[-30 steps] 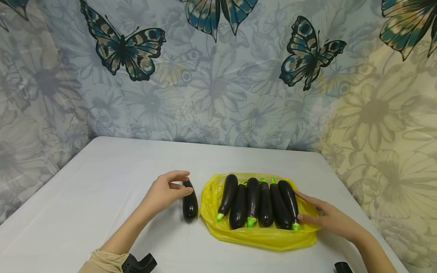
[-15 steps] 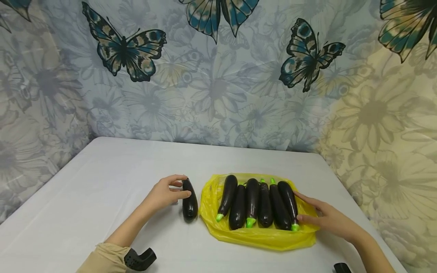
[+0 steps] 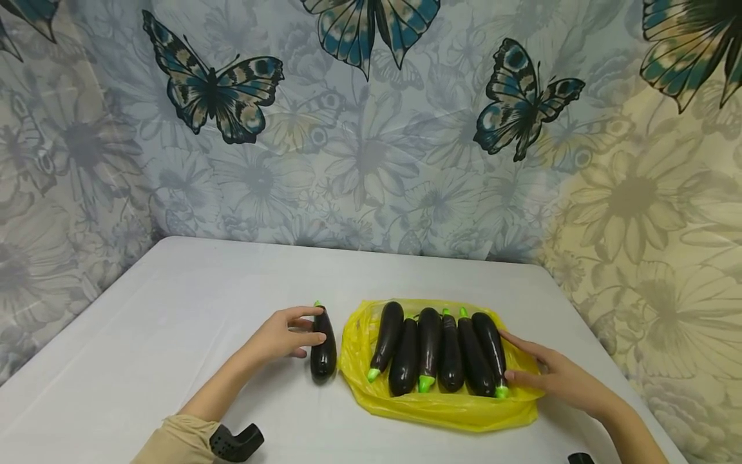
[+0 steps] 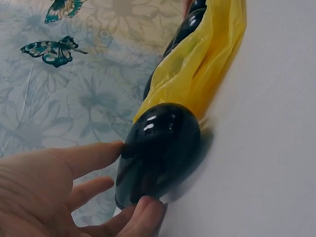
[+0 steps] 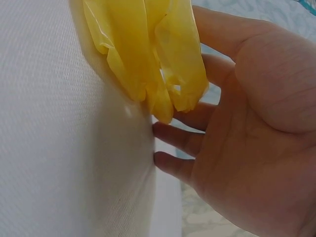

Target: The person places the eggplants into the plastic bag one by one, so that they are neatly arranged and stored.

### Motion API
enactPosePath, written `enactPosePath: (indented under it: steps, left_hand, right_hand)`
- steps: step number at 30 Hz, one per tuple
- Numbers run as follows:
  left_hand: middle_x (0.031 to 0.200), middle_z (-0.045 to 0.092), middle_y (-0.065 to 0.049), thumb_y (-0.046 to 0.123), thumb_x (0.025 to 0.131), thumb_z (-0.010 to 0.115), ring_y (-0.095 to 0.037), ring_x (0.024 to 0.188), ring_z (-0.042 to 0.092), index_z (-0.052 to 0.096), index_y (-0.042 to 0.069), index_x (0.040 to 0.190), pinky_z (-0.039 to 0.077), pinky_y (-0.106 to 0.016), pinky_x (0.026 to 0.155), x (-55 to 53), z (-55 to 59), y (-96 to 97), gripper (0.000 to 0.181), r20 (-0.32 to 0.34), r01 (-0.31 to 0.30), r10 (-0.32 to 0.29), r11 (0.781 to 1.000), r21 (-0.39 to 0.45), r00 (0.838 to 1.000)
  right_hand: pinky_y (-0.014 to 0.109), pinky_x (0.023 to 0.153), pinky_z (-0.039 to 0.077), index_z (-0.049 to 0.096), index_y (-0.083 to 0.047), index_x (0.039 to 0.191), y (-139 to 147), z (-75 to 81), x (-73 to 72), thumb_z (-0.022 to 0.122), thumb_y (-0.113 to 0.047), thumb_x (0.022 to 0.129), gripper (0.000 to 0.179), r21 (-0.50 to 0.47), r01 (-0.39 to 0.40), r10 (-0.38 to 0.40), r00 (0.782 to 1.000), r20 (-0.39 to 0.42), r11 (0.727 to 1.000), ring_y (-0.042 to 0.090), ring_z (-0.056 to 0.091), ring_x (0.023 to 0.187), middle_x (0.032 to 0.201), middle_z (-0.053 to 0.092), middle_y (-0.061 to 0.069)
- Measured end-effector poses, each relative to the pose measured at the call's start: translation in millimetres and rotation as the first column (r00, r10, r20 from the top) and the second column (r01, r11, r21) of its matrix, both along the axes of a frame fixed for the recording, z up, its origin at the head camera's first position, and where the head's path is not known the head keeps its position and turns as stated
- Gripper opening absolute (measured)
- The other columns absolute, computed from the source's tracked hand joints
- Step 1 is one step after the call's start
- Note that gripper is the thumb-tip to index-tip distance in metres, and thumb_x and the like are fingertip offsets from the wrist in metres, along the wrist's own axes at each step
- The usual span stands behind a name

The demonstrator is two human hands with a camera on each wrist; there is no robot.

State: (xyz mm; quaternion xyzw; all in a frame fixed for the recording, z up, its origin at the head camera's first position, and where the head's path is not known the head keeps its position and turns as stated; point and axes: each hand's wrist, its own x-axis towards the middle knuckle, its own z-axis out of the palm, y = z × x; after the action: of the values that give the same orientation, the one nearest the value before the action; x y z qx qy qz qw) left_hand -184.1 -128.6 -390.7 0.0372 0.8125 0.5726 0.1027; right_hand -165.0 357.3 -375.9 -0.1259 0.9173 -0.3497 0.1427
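A glossy black eggplant (image 3: 323,351) with a green stem lies on the white table, left of a yellow plastic bag (image 3: 440,412). My left hand (image 3: 292,332) reaches it from the left. Its thumb (image 4: 101,154) and index fingertip lie at the eggplant's surface, while other fingertips are low by its left side; the hand is not closed round it. Several more eggplants (image 3: 429,345) lie side by side on the bag. My right hand (image 3: 559,370) rests against the bag's right edge, fingers spread, close by the rightmost eggplant (image 3: 489,341). In the right wrist view its fingers stand behind the crumpled bag edge.
The white-covered table (image 3: 232,283) reaches back to a wall cloth (image 3: 371,148) printed with flowers and butterflies. A black wrist-worn device (image 3: 236,443) sits at the left cuff, and part of another (image 3: 581,458) shows near the right arm.
My left hand has come down from over the eggplant's stem end and shifted nearer along it, so the green stem now shows. The right hand has stayed at the bag. The view tilts slightly upward.
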Motion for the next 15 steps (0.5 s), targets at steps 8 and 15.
enactPosePath:
  steps: [8, 15]
  left_hand:
    - [0.131, 0.055, -0.021, 0.027, 0.089, 0.075, -0.024, 0.091, 0.067, 0.063, 0.013, 0.134, 0.058, -0.038, 0.071, -1.3, -1.2, -1.1, 0.049, -0.002, 0.021, -0.021, 1.000, -0.018, 1.000]
    - [0.127, 0.058, -0.016, 0.031, 0.077, 0.086, -0.023, 0.093, 0.065, 0.063, 0.017, 0.133, 0.058, -0.037, 0.069, 0.5, -3.3, 7.4, 0.062, -0.011, -0.034, 0.033, 0.998, -0.053, 0.999]
  right_hand:
    - [0.076, 0.098, 0.024, 0.034, -0.015, 0.155, 0.9, -0.5, -0.7, 0.067, -0.037, 0.094, 0.073, 0.008, -0.001, 0.001, 1.000, -0.013, 1.000, 0.056, 0.019, 0.136, 0.153, 0.028, 0.028]
    - [0.075, 0.098, 0.024, 0.033, -0.016, 0.155, 1.4, -1.5, 0.0, 0.067, -0.037, 0.094, 0.073, 0.018, 0.007, -0.007, 1.000, -0.009, 1.000, 0.056, 0.019, 0.136, 0.153, 0.028, 0.028]
